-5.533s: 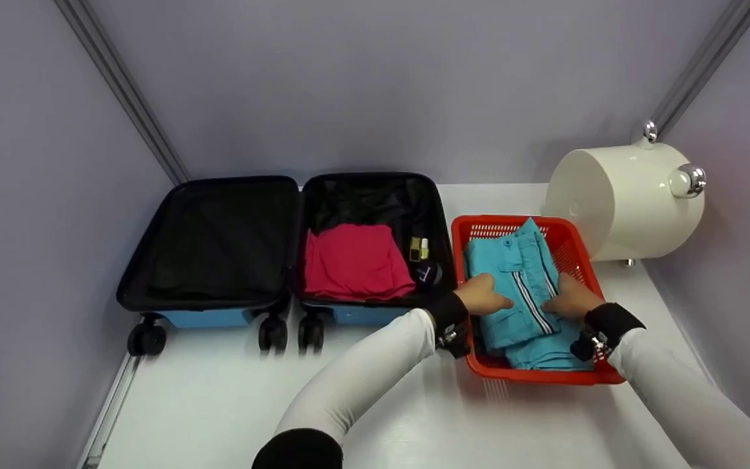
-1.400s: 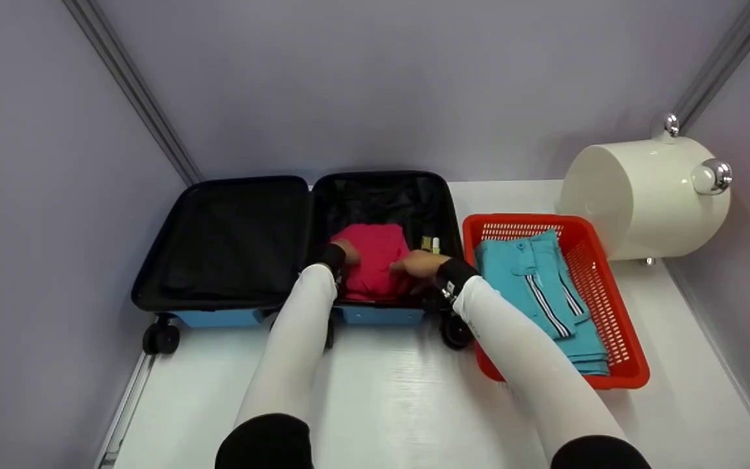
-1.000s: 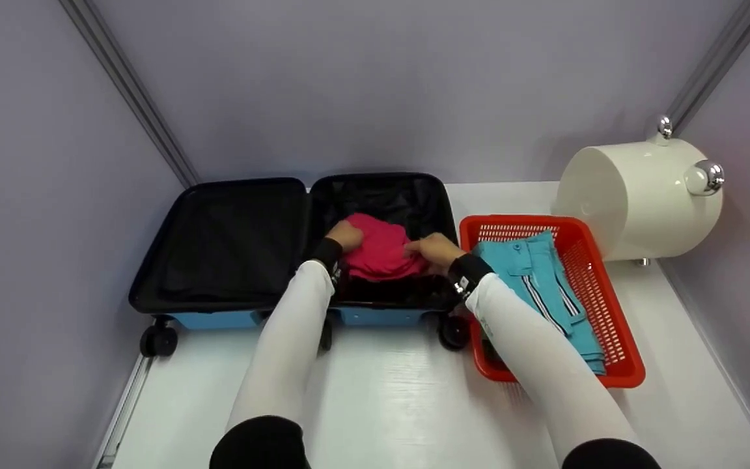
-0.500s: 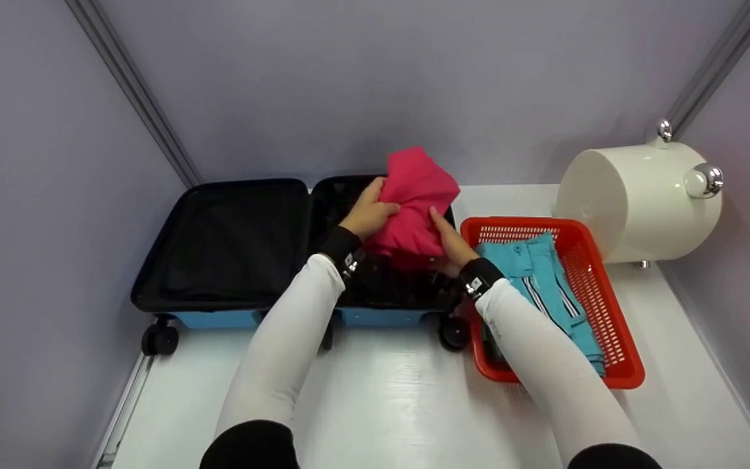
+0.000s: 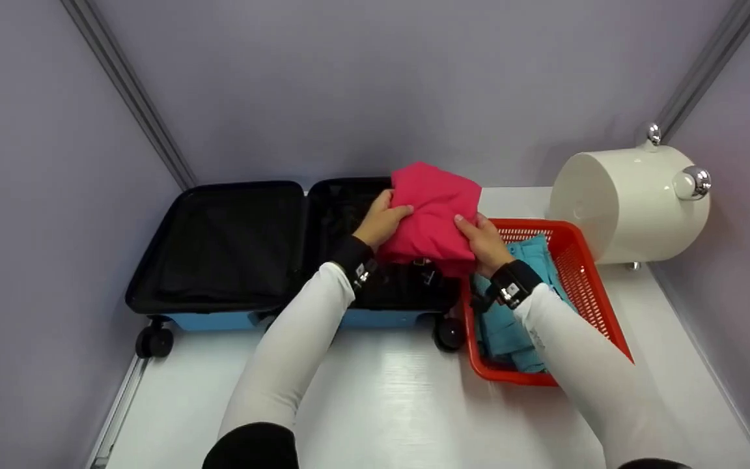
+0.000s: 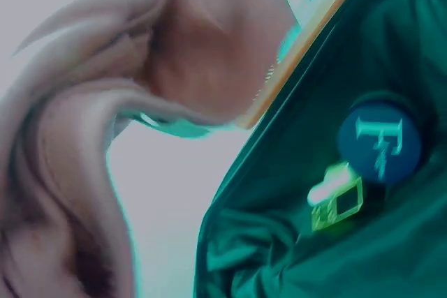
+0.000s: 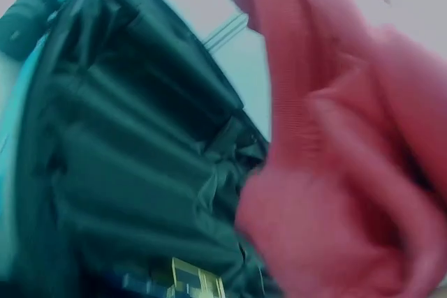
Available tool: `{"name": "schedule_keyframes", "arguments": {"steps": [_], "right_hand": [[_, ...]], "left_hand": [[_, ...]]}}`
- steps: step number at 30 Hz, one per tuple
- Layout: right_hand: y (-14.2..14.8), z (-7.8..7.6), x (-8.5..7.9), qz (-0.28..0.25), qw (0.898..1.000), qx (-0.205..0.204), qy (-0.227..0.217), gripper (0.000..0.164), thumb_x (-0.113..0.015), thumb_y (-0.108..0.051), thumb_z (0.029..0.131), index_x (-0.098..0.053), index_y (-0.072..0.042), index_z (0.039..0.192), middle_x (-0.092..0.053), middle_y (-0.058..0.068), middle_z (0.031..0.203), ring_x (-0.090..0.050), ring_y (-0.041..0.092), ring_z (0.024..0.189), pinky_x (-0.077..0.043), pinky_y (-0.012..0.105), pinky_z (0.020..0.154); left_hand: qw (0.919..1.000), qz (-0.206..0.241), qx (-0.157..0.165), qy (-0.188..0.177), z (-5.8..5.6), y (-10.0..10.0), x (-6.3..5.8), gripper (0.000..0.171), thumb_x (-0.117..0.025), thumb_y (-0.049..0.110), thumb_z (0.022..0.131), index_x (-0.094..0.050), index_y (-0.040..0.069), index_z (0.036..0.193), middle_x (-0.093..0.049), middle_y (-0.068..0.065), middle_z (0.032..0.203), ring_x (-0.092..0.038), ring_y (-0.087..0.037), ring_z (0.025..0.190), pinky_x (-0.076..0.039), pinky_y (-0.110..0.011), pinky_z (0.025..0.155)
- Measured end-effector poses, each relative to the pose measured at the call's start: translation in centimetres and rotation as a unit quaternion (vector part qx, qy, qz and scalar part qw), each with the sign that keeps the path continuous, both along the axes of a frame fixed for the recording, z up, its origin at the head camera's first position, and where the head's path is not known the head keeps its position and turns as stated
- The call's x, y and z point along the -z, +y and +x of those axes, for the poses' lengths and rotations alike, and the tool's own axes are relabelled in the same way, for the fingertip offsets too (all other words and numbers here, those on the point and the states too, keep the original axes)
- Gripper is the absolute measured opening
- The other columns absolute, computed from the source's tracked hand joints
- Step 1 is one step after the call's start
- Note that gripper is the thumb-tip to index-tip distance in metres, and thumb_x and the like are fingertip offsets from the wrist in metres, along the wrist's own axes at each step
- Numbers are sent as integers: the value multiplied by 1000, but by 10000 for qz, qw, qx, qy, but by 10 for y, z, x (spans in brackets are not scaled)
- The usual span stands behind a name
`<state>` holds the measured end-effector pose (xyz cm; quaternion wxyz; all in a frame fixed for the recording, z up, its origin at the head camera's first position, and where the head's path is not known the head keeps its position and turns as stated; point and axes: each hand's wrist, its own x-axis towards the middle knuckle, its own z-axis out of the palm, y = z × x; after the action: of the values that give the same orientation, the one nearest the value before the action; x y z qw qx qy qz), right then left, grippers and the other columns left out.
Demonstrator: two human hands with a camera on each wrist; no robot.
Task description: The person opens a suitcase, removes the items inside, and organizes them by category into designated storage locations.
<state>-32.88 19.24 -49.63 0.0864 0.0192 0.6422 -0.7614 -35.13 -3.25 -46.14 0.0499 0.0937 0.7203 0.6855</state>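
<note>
A folded pink garment [image 5: 432, 202] is held up between both hands, over the suitcase's right half and the near edge of the basket. My left hand [image 5: 378, 223] grips its left side, thumb on top. On the right side my right hand [image 5: 484, 245] pinches it the same way. A ribbed band on the garment [image 7: 293, 95] shows in the right wrist view. Below lies the open blue suitcase [image 5: 219, 247] with black lining. In it are a round dark item with a pale letter [image 6: 380, 143] and a small yellow-framed box [image 6: 338, 206] beside a white-topped piece.
A red plastic basket [image 5: 582, 280] stands right of the suitcase, holding folded turquoise clothes [image 5: 505, 332]. Behind it a cream-white cylinder [image 5: 648, 202] with chrome-tipped knobs lies on its side. Grey walls [image 5: 375, 85] close in the back and both sides.
Both hands have gone from the turquoise clothes in the basket to the pink garment in the suitcase, gripped it, raised it out and shifted it right. The small items beneath it are uncovered.
</note>
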Motion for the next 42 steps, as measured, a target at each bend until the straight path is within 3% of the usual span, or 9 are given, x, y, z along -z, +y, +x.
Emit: {"name": "schedule_keyframes", "arguments": {"steps": [4,8,11,14,19,25,29,36,42], "right_hand": [[24,9,2,1035,9929,137,574,44,-52,-18,116,-45,8,150,-64,-6,110,-60,4,98,-50,20,88],[51,19,5,2213,9701,75,991,42,-49,-16,116,-48,14,145,-62,1,106,-56,8,94,-46,21,85],[75,27,4,3332,9345,-42,1253,44,-47,-17,117,-46,15,146,-60,18,115,-55,24,102,-46,33,94],[101,34,4,4258,8903,-158,1605,44,-46,-22,117,-46,14,142,-58,32,121,-55,41,106,-47,50,99],[141,36,5,5119,8354,-308,1980,35,-49,-28,115,-46,7,121,-58,26,87,-61,45,84,-53,58,83],[155,52,-12,6136,7662,-695,1776,25,-48,-12,112,-43,12,111,-61,32,81,-68,53,82,-57,66,82],[160,61,1,6591,7214,-1026,1864,23,-49,-5,108,-44,16,100,-59,31,74,-69,53,70,-60,64,70],[167,73,21,6826,6961,-1630,1513,15,-54,-1,91,-54,12,83,-61,31,79,-65,48,72,-59,63,72],[174,71,28,6848,6848,-2186,1197,14,-58,-2,89,-60,6,79,-66,29,82,-60,38,71,-56,54,72]], "left_hand": [[9977,-670,67,-56,8,18,6,17,-56,11,110,-65,-2,105,-58,1,87,-55,-8,78,-47,-21,74],[9885,-1472,329,112,18,34,13,30,-57,11,109,-52,13,80,-48,4,74,-48,-7,66,-42,-21,66],[9762,-2056,603,339,23,48,19,25,-58,10,107,-57,9,83,-50,2,77,-49,-10,71,-42,-22,70],[9600,-2625,849,486,31,64,22,21,-59,12,107,-70,-4,116,-71,-12,106,-67,-19,98,-52,-26,93],[9467,-2987,1150,369,48,94,24,65,-58,13,108,-35,-7,165,-46,-25,167,-46,-32,157,-35,-35,130],[9305,-3315,1511,376,64,130,25,69,-58,13,106,-31,-4,167,-45,-19,170,-45,-24,158,-33,-25,128],[9071,-3719,1907,496,61,150,52,53,-61,10,100,-50,-1,151,-64,-12,148,-62,-16,130,-47,-22,109],[8750,-4200,2310,680,36,174,124,9,-64,11,95,-56,13,93,-57,3,89,-55,-13,78,-46,-23,67],[8227,-4823,2753,1217,37,187,131,32,-63,15,96,-50,16,68,-54,2,78,-52,-13,66,-43,-23,59]]}}
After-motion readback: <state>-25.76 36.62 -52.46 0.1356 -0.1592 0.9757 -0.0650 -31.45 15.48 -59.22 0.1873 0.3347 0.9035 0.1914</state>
